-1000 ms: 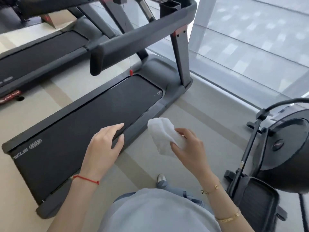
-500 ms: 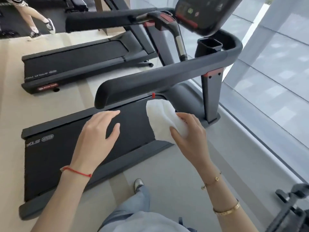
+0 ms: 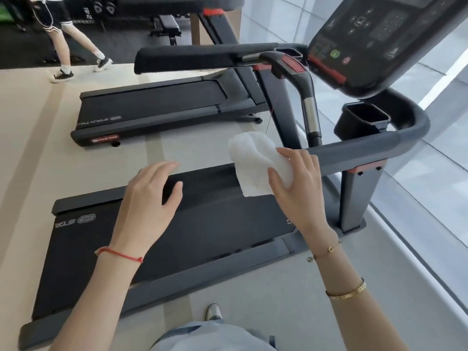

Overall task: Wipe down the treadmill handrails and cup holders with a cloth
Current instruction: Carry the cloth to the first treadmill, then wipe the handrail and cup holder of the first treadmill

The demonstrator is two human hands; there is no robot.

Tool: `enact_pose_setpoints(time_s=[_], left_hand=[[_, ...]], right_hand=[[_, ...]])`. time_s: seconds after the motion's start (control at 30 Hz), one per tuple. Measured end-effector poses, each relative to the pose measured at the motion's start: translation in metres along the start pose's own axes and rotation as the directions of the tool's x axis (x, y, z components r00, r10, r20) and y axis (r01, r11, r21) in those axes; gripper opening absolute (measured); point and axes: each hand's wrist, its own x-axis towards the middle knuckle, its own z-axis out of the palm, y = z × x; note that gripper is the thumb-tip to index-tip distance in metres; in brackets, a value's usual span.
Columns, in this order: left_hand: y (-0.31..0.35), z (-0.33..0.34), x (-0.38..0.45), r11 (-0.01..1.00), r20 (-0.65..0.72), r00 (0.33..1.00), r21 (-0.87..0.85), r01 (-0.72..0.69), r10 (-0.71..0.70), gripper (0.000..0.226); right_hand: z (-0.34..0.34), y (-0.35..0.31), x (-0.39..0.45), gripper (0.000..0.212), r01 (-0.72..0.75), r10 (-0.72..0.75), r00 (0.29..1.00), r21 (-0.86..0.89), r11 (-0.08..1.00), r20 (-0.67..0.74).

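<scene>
Gripping white cloth (image 3: 255,163), right hand (image 3: 298,188), handrail (image 3: 354,150) end hidden behind

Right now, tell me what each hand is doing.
Left hand: open, holding nothing.
Right hand: holding the cloth at the handrail.

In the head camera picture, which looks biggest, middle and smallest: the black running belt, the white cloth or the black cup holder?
1. Black running belt, by far the largest.
2. Crumpled white cloth, held in the right hand.
3. Black square cup holder, slightly smaller; it is farther from the camera, so ranks two and three are unsure.
</scene>
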Motion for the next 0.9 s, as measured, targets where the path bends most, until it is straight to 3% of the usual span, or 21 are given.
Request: enact_pose_setpoints(time_s=[0.13,0.23,0.37,0.5,0.63,0.73,0.8,0.9], left_hand=[[-0.005,0.01,0.007,0.999,0.043,0.998,0.02,0.05,-0.051,0.036],[-0.005,0.016,0.007,0.994,0.062,0.992,0.023,0.105,-0.107,0.037],[-0.001,0.024,0.005,0.982,0.064,0.98,0.013,0.19,-0.19,0.038],[0.005,0.029,0.004,0.96,0.027,0.96,-0.012,0.28,-0.279,0.041],[0.01,0.034,0.005,0.943,-0.004,0.944,-0.027,0.331,-0.331,0.04],[0.009,0.036,0.004,0.937,-0.015,0.937,-0.036,0.348,-0.349,0.039],[0.008,0.036,0.004,0.936,-0.019,0.936,-0.047,0.35,-0.351,0.039],[0.007,0.037,0.002,0.936,-0.02,0.937,-0.059,0.348,-0.349,0.042]], right_hand=[[0.017,0.023,0.022,0.041,0.096,-0.064,0.989,-0.257,0.962,0.13],[0.028,0.032,0.03,0.045,0.278,-0.179,0.945,-0.388,0.878,0.272],[0.041,0.025,0.046,0.05,0.417,-0.281,0.834,-0.209,0.885,0.475],[0.059,0.008,0.058,0.056,0.462,-0.33,0.769,-0.12,0.879,0.548],[0.054,0.032,0.062,0.051,0.458,-0.362,0.818,-0.127,0.88,0.447],[0.048,0.053,0.073,0.047,0.373,-0.282,0.869,-0.164,0.913,0.407],[0.052,0.045,0.076,0.048,0.361,-0.242,0.862,-0.205,0.91,0.445],[0.072,0.011,0.071,0.047,0.422,-0.3,0.808,-0.142,0.895,0.508]])
